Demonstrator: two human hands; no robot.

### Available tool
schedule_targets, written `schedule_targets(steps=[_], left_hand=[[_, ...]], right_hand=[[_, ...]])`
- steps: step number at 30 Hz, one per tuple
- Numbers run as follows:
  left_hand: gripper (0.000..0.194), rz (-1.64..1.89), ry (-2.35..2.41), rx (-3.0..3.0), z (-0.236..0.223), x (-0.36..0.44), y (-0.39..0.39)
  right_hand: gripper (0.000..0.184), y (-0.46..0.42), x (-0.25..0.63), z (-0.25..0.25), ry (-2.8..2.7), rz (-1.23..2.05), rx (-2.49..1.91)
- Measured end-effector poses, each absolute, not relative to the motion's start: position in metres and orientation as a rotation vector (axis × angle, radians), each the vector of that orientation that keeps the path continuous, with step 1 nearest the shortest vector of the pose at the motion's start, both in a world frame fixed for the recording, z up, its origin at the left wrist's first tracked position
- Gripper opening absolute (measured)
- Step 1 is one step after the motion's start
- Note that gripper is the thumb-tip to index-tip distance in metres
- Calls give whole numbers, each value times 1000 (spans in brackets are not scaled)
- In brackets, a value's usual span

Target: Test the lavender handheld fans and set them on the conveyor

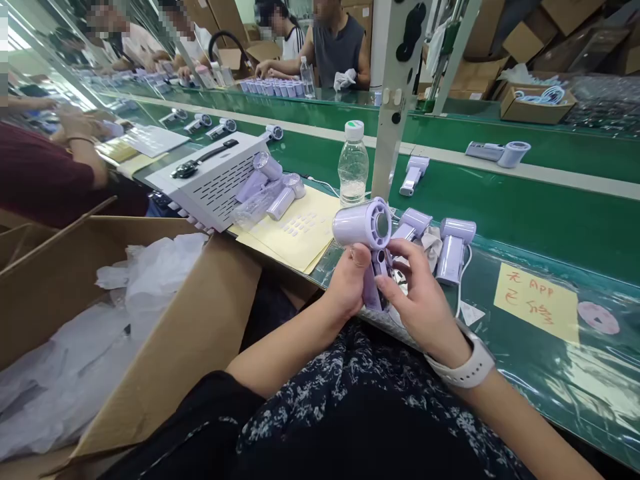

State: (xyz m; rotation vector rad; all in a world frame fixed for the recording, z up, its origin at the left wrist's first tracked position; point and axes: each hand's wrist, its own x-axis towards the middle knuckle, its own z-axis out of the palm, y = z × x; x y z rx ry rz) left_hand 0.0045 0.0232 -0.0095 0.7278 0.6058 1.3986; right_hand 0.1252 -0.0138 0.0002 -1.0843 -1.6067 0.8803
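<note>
A lavender handheld fan (356, 225) is held upright above the bench edge, its round ringed end turned to the right. My left hand (349, 280) is closed around the handle from the left, the thumb just below the head. From the right, my right hand (417, 293) pinches the front of the handle with thumb and index finger; what lies under those fingertips is partly hidden. Just behind my right hand are two more lavender fans, one lying (453, 250) near a white cable and another (413, 223) beside a crumpled grey cloth (431, 245).
A plastic bottle (353, 167) stands behind the held fan. Left are yellow sheets (313, 230) with small stickers, wrapped fans (285, 197) and a slotted white box (215, 177). A carton (200, 333) of plastic bags sits lower left. Co-workers sit across the green conveyor (560, 200).
</note>
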Motion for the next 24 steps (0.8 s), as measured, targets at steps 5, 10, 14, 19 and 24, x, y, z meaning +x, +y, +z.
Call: schedule_targets(steps=[5,10,14,19,24], left_hand=[[74,1326,668,624,-17,-10,27],[75,1277,614,667,-19,-17,30],[74,1172,539,679,-19,-17,28],[78,965,393,751,-18,-13,17],[80,839,347,847,-16,-11,3]], right_hand=[[52,11,162,-9,-1663,993,-1255],[9,43,191,-39,-1840,106,-1645],[12,36,188,-34,-1651,91,-1516],[12,9,169,3,-1350,629,-1093],[68,-4,166,23,-1308,1216,-988]])
